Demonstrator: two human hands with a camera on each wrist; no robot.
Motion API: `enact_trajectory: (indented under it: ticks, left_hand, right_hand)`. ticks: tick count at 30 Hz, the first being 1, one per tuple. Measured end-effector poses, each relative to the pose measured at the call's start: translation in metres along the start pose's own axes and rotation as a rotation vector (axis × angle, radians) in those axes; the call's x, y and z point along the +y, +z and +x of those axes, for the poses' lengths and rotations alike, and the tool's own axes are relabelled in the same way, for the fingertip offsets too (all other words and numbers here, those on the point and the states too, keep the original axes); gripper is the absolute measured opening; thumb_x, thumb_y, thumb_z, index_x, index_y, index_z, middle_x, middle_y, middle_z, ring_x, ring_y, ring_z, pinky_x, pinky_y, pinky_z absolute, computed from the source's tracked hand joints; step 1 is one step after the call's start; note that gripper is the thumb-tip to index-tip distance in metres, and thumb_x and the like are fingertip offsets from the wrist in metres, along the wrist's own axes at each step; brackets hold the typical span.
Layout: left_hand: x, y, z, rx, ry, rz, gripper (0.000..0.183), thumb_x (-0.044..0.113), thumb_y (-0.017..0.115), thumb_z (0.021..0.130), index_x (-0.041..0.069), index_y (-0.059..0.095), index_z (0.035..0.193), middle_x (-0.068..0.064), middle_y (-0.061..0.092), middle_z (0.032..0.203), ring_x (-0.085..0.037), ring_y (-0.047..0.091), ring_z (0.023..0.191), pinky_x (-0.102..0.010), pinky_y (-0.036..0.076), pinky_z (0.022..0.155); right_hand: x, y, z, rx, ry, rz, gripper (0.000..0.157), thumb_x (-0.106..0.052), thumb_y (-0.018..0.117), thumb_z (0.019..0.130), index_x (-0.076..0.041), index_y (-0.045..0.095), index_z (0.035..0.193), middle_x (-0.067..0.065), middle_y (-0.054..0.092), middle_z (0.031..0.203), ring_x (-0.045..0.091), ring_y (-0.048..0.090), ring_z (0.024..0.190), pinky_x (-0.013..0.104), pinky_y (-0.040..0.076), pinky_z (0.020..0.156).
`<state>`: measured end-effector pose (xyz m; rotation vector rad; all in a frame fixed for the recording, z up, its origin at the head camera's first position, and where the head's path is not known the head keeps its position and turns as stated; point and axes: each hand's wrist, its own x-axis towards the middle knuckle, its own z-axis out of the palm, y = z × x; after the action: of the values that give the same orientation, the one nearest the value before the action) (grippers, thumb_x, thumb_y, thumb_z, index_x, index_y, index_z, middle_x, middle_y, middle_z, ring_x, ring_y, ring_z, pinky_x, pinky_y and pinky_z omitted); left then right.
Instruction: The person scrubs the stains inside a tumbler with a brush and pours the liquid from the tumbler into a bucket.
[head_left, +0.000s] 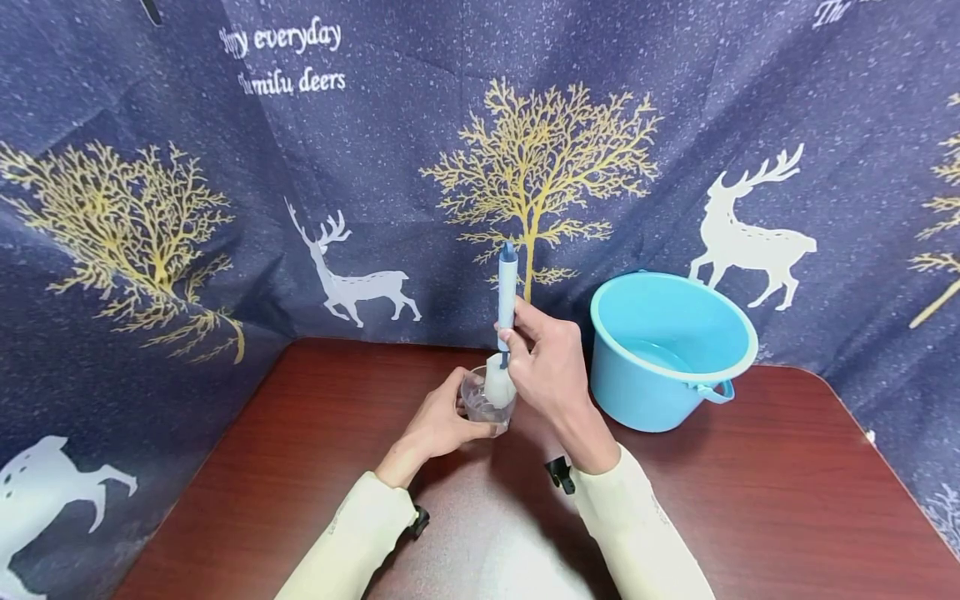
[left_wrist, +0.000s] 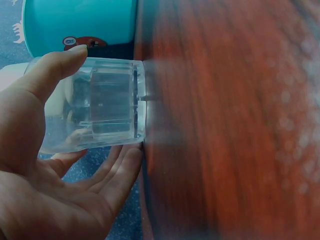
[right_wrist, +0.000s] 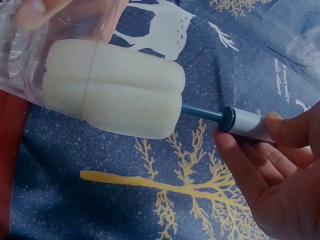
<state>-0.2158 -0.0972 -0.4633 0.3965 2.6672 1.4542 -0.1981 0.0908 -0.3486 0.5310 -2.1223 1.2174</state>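
In the head view my left hand (head_left: pixel 441 419) grips a clear plastic cup (head_left: pixel 480 410) near the middle of the table. The left wrist view shows the thumb on one side of the cup (left_wrist: pixel 112 100) and the fingers around the other, its base at the tabletop. My right hand (head_left: pixel 551 362) holds the pale blue handle (head_left: pixel 507 292) of a sponge cup brush, pinched between thumb and fingers. Its white sponge head (right_wrist: pixel 115 87) is partly inside the cup's mouth, with the rest sticking out. A dark stem (right_wrist: pixel 202 112) joins sponge and handle.
A light blue bucket (head_left: pixel 637 392) stands right of my right hand, its handle hanging at the front. The reddish-brown wooden table (head_left: pixel 300 500) ends at a dark blue cloth (head_left: pixel 465 67) printed with deer and trees. Black straps show at both wrists.
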Motion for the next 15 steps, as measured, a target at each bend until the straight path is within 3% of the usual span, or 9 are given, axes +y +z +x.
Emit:
enact_trajectory:
  ticks: [7,15]
  left_hand:
    - [0.0007,-0.0004,-0.0006,-0.001,-0.001,0.002,0.072,0.032,0.099,0.072,0.02,0.057,0.13,-0.007,0.072,0.12,-0.018,0.072,0.102,-0.041,0.056,0.087]
    - [0.002,-0.0003,-0.001,-0.003,0.0,-0.003,0.072,0.029,0.098,0.073,0.019,0.056,0.13,-0.006,0.072,0.12,-0.019,0.073,0.102,-0.04,0.056,0.087]
  right_hand:
    - [-0.0017,-0.0027,-0.0008,-0.012,0.022,0.014,0.028,0.003,0.074,0.094,-0.01,0.077,0.119,0.006,0.081,0.1,0.012,0.071,0.07,0.031,0.054,0.061]
    - [-0.0044,-0.0055,-0.0004,-0.033,0.062,0.042,0.024,0.001,0.074,0.094,-0.012,0.077,0.114,0.003,0.081,0.096,0.016,0.072,0.07,0.029,0.05,0.056]
